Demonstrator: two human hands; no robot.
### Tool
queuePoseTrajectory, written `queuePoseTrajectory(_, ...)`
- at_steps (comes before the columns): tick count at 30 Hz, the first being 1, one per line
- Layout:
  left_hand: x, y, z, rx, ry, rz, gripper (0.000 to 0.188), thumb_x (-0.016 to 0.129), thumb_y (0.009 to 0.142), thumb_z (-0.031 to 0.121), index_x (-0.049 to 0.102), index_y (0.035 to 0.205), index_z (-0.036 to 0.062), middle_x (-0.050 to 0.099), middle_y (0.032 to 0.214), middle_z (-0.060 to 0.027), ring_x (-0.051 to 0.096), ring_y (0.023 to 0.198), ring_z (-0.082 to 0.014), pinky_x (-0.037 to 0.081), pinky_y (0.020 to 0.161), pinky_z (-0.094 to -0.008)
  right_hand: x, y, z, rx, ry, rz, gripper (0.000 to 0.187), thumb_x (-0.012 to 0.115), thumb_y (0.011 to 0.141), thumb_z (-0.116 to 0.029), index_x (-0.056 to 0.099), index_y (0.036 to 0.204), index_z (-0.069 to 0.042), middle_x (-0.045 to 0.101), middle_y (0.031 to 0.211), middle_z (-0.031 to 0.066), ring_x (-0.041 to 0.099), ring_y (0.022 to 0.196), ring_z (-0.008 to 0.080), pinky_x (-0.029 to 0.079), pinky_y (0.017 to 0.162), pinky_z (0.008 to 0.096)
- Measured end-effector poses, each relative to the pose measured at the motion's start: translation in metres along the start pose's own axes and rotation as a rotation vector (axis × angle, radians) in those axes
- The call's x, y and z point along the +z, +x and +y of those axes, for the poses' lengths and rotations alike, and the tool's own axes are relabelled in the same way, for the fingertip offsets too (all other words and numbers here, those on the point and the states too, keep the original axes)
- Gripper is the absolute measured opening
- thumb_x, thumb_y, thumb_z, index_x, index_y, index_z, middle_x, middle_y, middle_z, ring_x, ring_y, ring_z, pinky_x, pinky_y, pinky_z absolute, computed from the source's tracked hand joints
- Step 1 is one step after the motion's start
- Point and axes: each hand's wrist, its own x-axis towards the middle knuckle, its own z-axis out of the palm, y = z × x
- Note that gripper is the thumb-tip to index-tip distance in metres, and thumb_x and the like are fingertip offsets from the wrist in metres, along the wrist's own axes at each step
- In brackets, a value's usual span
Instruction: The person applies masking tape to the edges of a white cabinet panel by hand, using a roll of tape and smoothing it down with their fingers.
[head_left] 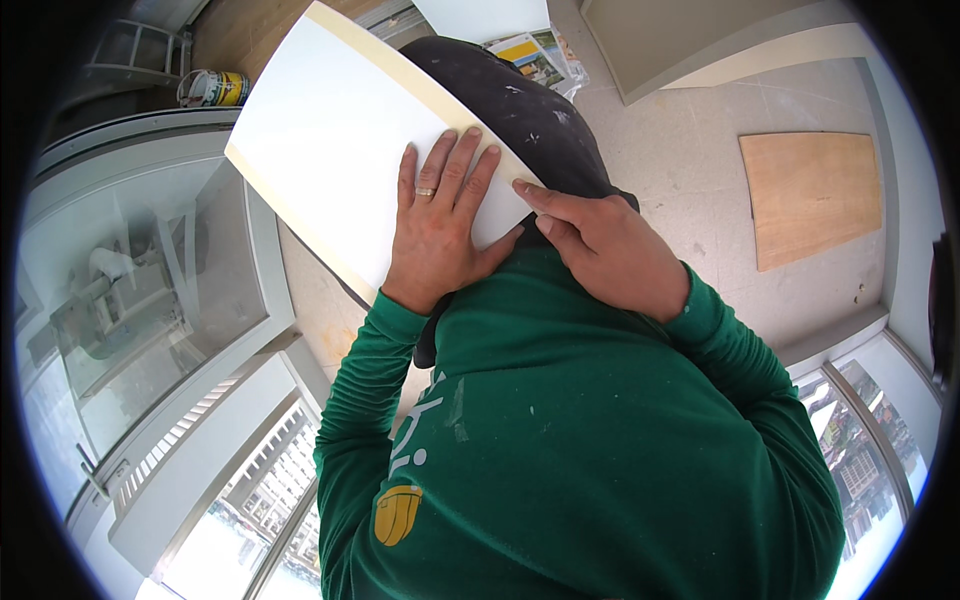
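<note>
Rests left hand [443, 235], fingers spread, on white panel [330, 130]; touches its tan strip [410, 72] with right hand [615, 250], index and thumb apart.

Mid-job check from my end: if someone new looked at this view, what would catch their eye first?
Most likely the big white panel at upper centre-left, with the left hand spread flat on it and the right hand at its cream-edged right side. Next comes the bright green sweater filling the lower middle. Off to the right, a tan board stands out against the pale floor.
</note>
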Motion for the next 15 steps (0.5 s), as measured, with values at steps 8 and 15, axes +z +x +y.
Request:
queuePoseTrajectory(8, 0.001, -0.001, -0.001, 0.006, 0.008, -0.018, 0.096, 0.092, 0.073, 0.037, 0.053, 0.157, 0.0108, 0.046, 0.167, -0.0128, 0.04, 0.155, -0.0362, 0.02, 0.131, -0.0643, 0.004, 0.002, 0.008, 0.01, 0.009, -0.024, 0.037, 0.058, 0.107, -0.012, 0.068, 0.14, 0.001, 0.074, 0.111, 0.0307, 0.075, 0.093, 0.0463, 0.061, 0.089, 0.0476)
queuePoseTrajectory(15, 0.0, 0.0, -0.002, 0.011, -0.004, -0.009, 0.096, 0.092, 0.072, 0.037, 0.054, 0.156, 0.0099, 0.046, 0.168, -0.011, 0.041, 0.154, -0.0366, 0.021, 0.131, -0.0648, -0.002, 0.0, 0.0, 0.005, 0.0, -0.024, 0.038, 0.058, 0.107, -0.011, 0.068, 0.141, 0.001, 0.074, 0.11, 0.0305, 0.075, 0.093, 0.0463, 0.061, 0.089, 0.047)
